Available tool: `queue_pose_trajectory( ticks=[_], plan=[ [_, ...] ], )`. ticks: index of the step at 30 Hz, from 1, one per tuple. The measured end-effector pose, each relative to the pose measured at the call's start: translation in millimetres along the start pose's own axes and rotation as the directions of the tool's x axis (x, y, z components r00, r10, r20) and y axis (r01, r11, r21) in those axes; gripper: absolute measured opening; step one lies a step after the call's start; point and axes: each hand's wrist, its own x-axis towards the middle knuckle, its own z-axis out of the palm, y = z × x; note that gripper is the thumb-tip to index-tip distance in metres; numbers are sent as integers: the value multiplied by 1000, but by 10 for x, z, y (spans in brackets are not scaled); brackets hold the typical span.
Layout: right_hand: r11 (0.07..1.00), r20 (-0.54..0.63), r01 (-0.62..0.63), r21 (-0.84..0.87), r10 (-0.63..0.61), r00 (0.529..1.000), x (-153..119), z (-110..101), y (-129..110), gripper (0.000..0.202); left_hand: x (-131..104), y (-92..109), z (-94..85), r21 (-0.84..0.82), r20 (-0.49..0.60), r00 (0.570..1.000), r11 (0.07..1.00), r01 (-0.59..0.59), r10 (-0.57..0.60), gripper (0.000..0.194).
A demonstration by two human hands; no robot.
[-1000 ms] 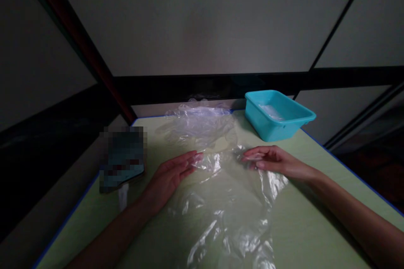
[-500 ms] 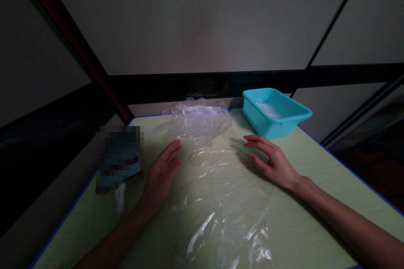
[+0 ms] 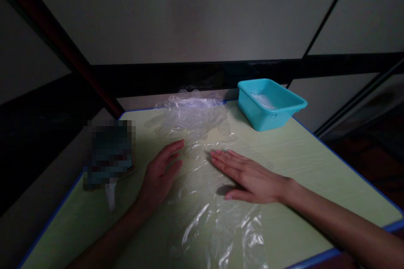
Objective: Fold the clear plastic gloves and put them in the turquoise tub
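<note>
A clear plastic bag or sheet [image 3: 205, 218] is spread over the middle of the table, wrinkled and shiny toward the near edge. My right hand [image 3: 249, 176] lies flat over its right part, palm down, fingers stretched to the left and thumb apart. At the sheet's left side is my left hand [image 3: 162, 176], fingers loosely curved and thumb apart, holding nothing. Beyond both hands rests a crumpled pile of thin clear plastic [image 3: 192, 111], which looks like disposable gloves or bags.
A turquoise plastic basin [image 3: 261, 117] with something whitish inside stands at the back right of the light green table [image 3: 303, 164]. On the left is a blurred-out dark object [image 3: 109, 151], with a white strip [image 3: 110, 197] below it. A wall rises behind.
My right hand has moved left and down onto the clear plastic, its fingers straightening from a loose curve. My left hand has stayed nearly in place. The view has shifted slightly.
</note>
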Motion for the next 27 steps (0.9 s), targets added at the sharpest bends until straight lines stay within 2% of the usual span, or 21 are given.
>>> queue_pose_trajectory(
  ticks=[5, 8, 12, 14, 17, 21, 24, 27],
  plan=[
    [996, 16, -92, -18, 93, 996, 7, 88, -45, 78, -25, 72, 33, 105, 15, 998, 993, -56, 54, 24],
    [988, -2, -150, -30, 150, 989, 16, 111, -87, 76, -39, 65, 60, 222, 79, 992, 969, -113, 98, 30],
    [988, -26, -153, -9, 153, 988, 25, 65, -123, 72, -31, 4, 84, 385, 163, 981, 909, -162, 106, 36],
    [987, -64, -158, -9, 157, 986, 45, 25, -122, 68, -19, -26, 87, 477, 221, 966, 849, -228, 135, 39],
    [983, -112, -176, -52, 170, 979, 131, -19, -115, 66, -2, -51, 92, 623, 328, 927, 695, -359, 185, 46],
    [981, -95, -153, -116, 142, 985, 340, -16, -122, 64, -11, -42, 108, 723, 426, 881, 508, -467, 205, 51],
    [986, -100, -119, -117, 108, 989, 471, 29, -129, 62, -33, -32, 118, 751, 464, 865, 433, -498, 189, 53],
    [989, -107, -108, -102, 97, 990, 511, 104, -116, 64, -46, -44, 119, 767, 491, 859, 397, -504, 142, 55]
  ],
)
